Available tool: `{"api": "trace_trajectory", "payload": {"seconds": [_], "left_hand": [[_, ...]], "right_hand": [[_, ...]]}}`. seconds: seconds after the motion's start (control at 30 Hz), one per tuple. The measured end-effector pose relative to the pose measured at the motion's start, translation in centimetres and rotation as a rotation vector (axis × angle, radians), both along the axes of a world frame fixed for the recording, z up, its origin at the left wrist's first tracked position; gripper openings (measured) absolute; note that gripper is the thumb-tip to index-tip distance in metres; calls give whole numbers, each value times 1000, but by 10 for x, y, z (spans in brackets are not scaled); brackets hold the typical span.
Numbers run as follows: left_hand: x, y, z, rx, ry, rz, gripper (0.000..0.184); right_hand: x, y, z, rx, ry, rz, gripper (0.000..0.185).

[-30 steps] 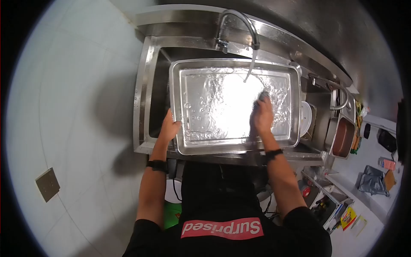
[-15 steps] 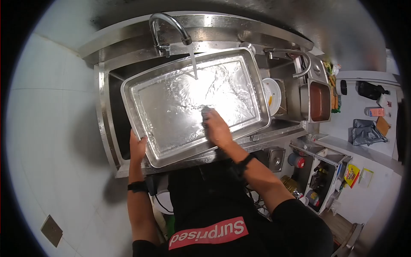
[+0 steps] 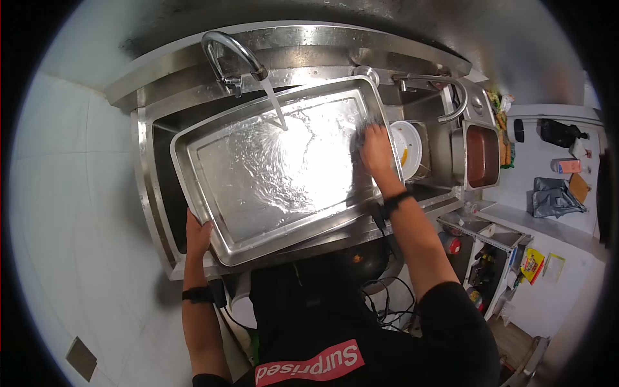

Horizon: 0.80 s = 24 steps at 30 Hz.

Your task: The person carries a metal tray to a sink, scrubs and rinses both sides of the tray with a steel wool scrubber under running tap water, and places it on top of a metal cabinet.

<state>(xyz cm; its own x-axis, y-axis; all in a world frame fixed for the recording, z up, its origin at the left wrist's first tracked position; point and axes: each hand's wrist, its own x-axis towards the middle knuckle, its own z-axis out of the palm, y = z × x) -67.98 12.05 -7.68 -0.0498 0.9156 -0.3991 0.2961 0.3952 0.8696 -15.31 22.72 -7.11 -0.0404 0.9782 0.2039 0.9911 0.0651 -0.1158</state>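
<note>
A large rectangular steel pan [image 3: 235, 193] lies tilted across the sink [image 3: 143, 187], with a shallow layer of water in it. My left hand [image 3: 198, 235] grips its near left corner, thumb over the rim. Inside the pan, at its right end, my right hand [image 3: 378, 151] presses a dark scouring pad [image 3: 359, 135] against the metal. The pad is blurred and partly covered by my fingers. Water [image 3: 275, 104] runs from the curved faucet [image 3: 233, 44] into the pan's far side.
Right of the pan, a white bowl [image 3: 414, 151] with something yellow in it sits in a second basin. Another faucet [image 3: 461, 97] arches over there. Further right are a rectangular steel container [image 3: 481, 155] and a shelf with bottles [image 3: 483, 261]. Black cables [image 3: 387, 309] hang below the counter.
My right hand has moved the scouring pad from the middle of the pan to its right end. The pan has shifted slightly left and nearer in view, with my left hand still on its corner.
</note>
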Motion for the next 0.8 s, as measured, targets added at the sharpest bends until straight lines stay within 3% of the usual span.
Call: {"api": "trace_trajectory", "payload": {"seconds": [0.1, 0.23, 0.37, 0.4, 0.5, 0.53, 0.57, 0.6, 0.7, 0.8], "left_hand": [[3, 3, 10, -23, 59, -19, 63], [2, 0, 5, 15, 93, -14, 61], [2, 2, 3, 13, 95, -4, 59], [3, 4, 1, 32, 63, 7, 59], [2, -3, 2, 51, 43, 23, 59], [3, -1, 6, 45, 78, 10, 59], [4, 1, 9, 38, 113, -4, 60], [4, 0, 6, 16, 91, 32, 61], [2, 1, 3, 46, 100, 7, 61], [5, 3, 7, 28, 83, 28, 59]], "right_hand": [[-43, 70, -17, 150, 106, -59, 13], [-131, 77, -19, 67, 320, -31, 12], [-171, 7, -7, -55, 323, 388, 22], [-164, 0, -3, 76, 380, 338, 9], [-102, 25, 0, 10, 254, 136, 14], [-90, 34, 14, 140, 244, 75, 19], [-75, 51, -4, 211, 158, 22, 24], [-73, 64, -16, 119, 221, -34, 27], [-143, 82, -27, 258, 373, -96, 26], [-231, 68, -28, 23, 621, 18, 31]]}}
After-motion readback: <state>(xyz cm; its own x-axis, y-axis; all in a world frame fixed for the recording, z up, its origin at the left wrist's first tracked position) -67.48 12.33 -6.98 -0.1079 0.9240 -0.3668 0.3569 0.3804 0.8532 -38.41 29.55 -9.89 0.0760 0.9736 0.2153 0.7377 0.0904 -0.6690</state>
